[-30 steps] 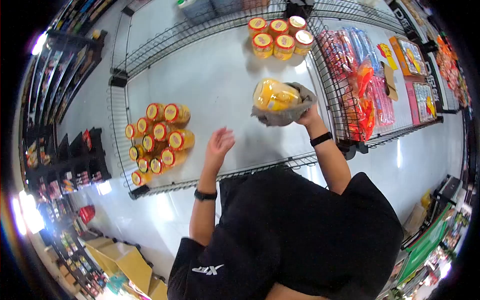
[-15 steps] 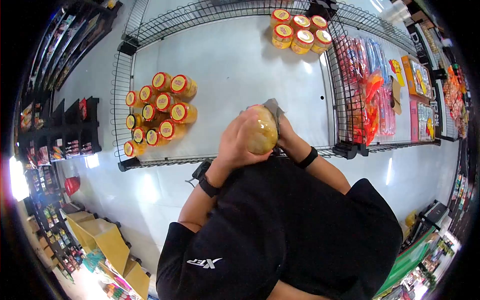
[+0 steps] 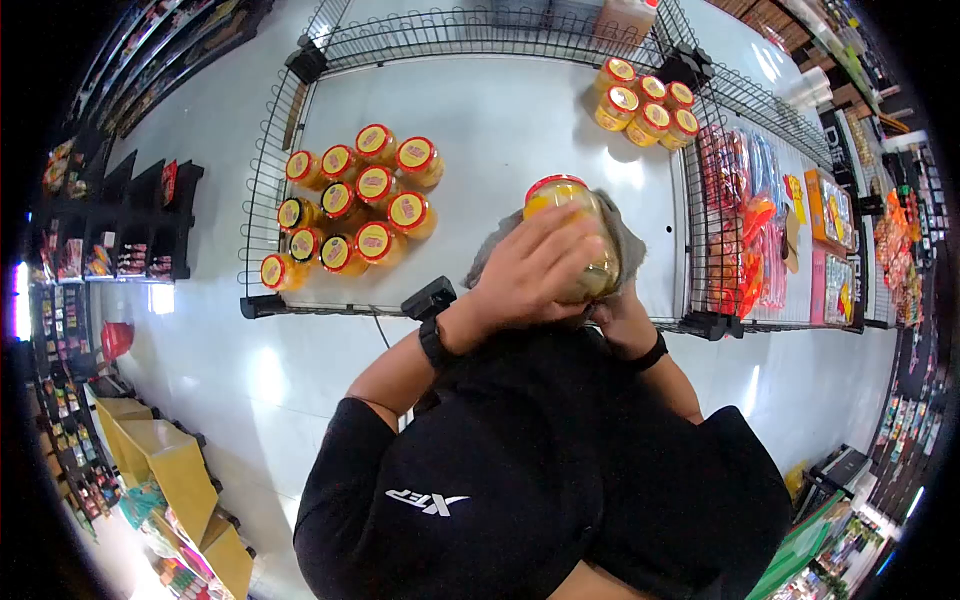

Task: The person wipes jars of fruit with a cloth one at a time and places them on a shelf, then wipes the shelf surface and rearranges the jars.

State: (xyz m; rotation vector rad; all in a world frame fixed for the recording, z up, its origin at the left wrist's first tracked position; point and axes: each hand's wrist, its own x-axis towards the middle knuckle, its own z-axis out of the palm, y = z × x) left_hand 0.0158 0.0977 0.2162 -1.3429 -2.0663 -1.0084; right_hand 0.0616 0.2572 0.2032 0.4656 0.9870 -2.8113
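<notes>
A glass jar (image 3: pixel 606 262) with a red-rimmed lid and yellowish pieces inside is held tilted close to my chest, above the shelf's front edge. My left hand (image 3: pixel 540 262) wraps its side, fingers pressed together across the glass. A grey cloth (image 3: pixel 630 243) lies around the jar's far and right sides. Beneath it, my right hand (image 3: pixel 626 318) grips the cloth against the jar's lower end; most of its fingers are hidden. Several similar jars (image 3: pixel 376 184) stand on the shelf to the left, and a tighter group of jars (image 3: pixel 648 118) stands at the back right.
A white shelf surface (image 3: pixel 480 125) is bounded by a black wire rail (image 3: pixel 480 35). A wire divider (image 3: pixel 690 215) separates it from packaged goods (image 3: pixel 765 215) on the right. A cardboard-coloured stand (image 3: pixel 180 470) is at the lower left.
The jar has turned so its red-rimmed lid shows at the far end. The grey cloth spreads wider around it. My left hand has shifted across the jar's side, and the view has moved slightly.
</notes>
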